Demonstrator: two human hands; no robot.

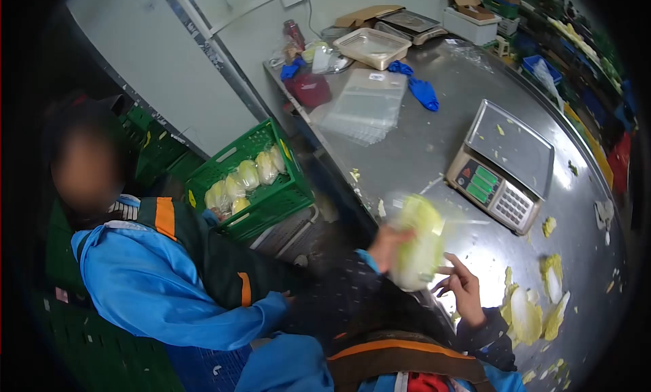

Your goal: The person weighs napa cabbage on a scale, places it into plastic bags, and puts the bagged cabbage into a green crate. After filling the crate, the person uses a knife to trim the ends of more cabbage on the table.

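Cabbage (418, 244) blurred, bagged, gripped by left hand (388, 246); right hand (463, 283) open-fingered at its 4 o'clock. One scale (503, 167) at 1 o'clock; one green crate (252, 182).

Scale (505, 165) on table (434, 141), crate (251, 182) left, bags (363, 110) behind.

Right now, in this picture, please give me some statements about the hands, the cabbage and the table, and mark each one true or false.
1. The left hand grips a pale green napa cabbage in clear wrap. True.
2. The grey digital weighing scale carries a whole cabbage. False: only a tiny leaf scrap lies on its platform.
3. The green plastic crate holds wrapped cabbages. True.
4. The right hand lies flat on the steel table. False: its fingers are raised beside the cabbage.
5. Torn cabbage leaves lie on the table. True.
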